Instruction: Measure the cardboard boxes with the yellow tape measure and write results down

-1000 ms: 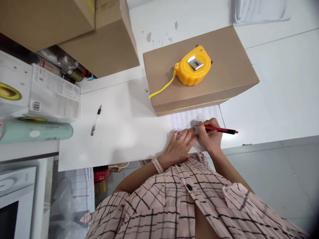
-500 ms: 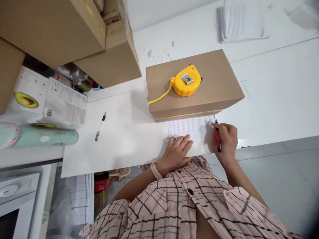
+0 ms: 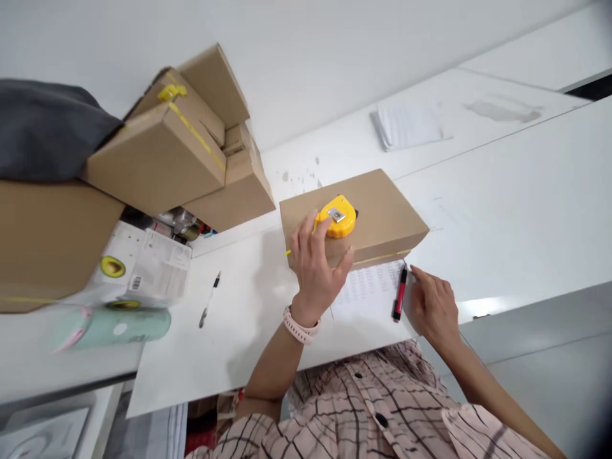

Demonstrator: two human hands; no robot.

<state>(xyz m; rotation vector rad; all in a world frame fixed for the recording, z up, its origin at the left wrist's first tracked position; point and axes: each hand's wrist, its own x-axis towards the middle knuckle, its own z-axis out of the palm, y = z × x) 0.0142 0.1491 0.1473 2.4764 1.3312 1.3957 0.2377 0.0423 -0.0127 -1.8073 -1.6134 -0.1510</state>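
Observation:
My left hand [image 3: 315,258], a pink band on its wrist, reaches over the cardboard box [image 3: 382,220]. Its fingers are spread, with the fingertips at the left side of a yellow tape measure [image 3: 342,220] lying on the box top. The thumb stands apart, near the box's front edge. A red and black pen [image 3: 400,293] lies on a printed sheet [image 3: 366,287], partly tucked under or behind the box. Just right of the pen, my right hand [image 3: 434,308] rests at the table edge, index finger stretched out and holding nothing.
Stacked cardboard boxes [image 3: 157,159], avocado-printed cartons [image 3: 160,264] and a mint green bottle [image 3: 129,328] crowd the left. A clear pen [image 3: 210,299] lies on the white table [image 3: 248,306]. A stack of papers [image 3: 411,124] sits toward the back.
My left hand has left the sheet and moved up to the tape measure. The right hand has let go of the red pen, which now lies on the sheet. The view has shifted.

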